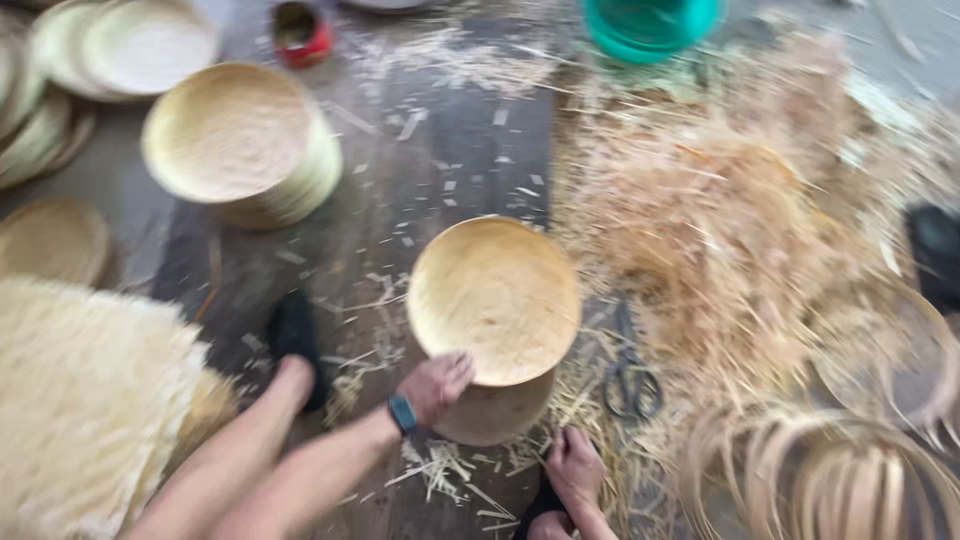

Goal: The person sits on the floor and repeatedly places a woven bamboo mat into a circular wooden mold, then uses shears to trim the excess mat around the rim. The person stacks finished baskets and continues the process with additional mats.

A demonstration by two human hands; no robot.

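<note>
At centre frame, the left hand (435,385) grips the near rim of a round woven tray (495,298), fingers curled over its edge, the tray resting on a block (495,412). The right hand (573,465), at 6 o'clock, lies loosely curled on the floor (440,170), holding nothing. Scissors (630,375) lie at 3 o'clock, a tray stack (240,145) at 10 o'clock. Judged step: seating the tray for edge work; steadying it calls for both hands.

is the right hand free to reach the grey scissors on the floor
Probably yes: the right hand rests empty on the straw-strewn floor, and the grey scissors lie uncovered just beyond it, nothing between.
</note>
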